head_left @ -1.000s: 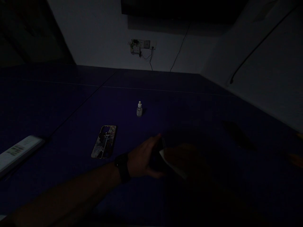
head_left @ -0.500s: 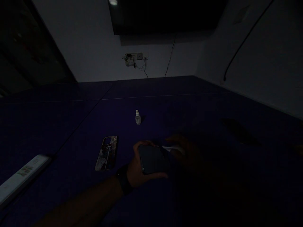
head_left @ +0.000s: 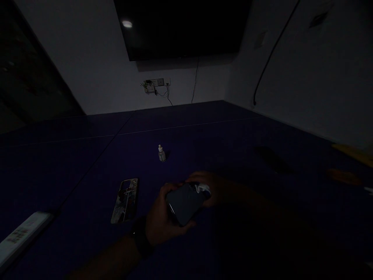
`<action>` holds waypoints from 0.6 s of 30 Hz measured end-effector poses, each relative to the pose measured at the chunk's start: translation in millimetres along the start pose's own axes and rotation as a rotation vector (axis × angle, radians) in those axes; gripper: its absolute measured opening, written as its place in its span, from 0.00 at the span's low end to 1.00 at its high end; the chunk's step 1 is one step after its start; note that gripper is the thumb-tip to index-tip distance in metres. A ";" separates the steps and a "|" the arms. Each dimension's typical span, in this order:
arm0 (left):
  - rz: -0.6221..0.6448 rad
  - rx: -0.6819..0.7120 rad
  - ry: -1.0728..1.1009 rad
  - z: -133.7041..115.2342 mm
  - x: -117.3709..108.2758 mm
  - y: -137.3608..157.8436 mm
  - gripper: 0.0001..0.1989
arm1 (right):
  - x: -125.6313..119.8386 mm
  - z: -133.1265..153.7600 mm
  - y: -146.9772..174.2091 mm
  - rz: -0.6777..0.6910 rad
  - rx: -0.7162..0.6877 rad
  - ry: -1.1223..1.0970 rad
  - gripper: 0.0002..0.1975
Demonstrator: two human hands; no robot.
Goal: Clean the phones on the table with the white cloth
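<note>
My left hand [head_left: 161, 221], with a dark band on its wrist, is closed around the edges of a smartphone [head_left: 185, 204]. The phone's flat grey side faces up and lies tilted. At the phone's far right end, my right hand [head_left: 211, 186] is closed on a white cloth [head_left: 203, 188], which touches the phone by its corner. Part of the cloth is hidden by the fingers, and the light is very dim. A patterned phone case [head_left: 125, 200] lies to the left of my hands. Beyond them a small dropper bottle [head_left: 162, 154] stands upright.
A white power strip [head_left: 25, 237] lies at the left front on the dark blue surface [head_left: 96, 241]. To the right is a dark flat object [head_left: 272, 159]. Farther right lies something yellow [head_left: 352, 153]. A screen [head_left: 186, 31] hangs on the wall above sockets with cables.
My right hand has moved left and brought the white cloth onto the phone's end. The phone has turned and tilted in my left hand. The view has shifted up and right.
</note>
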State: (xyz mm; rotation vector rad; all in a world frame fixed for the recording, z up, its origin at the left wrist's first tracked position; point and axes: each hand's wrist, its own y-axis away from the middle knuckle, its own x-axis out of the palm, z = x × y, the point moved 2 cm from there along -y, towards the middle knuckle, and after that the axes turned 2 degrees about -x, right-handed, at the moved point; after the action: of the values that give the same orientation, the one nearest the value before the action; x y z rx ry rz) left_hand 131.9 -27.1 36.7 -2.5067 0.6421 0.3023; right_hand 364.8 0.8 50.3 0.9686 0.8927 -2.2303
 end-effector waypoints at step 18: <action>0.002 -0.256 -0.536 -7.2 4.7 68.0 0.48 | -2.5 -0.1 -84.2 0.548 -0.258 0.134 0.30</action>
State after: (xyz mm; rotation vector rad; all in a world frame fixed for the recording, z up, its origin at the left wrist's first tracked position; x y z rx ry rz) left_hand 102.5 -83.6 11.3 -2.4919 0.4026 1.0691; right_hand 308.3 54.6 82.0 1.0902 0.8244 -1.5676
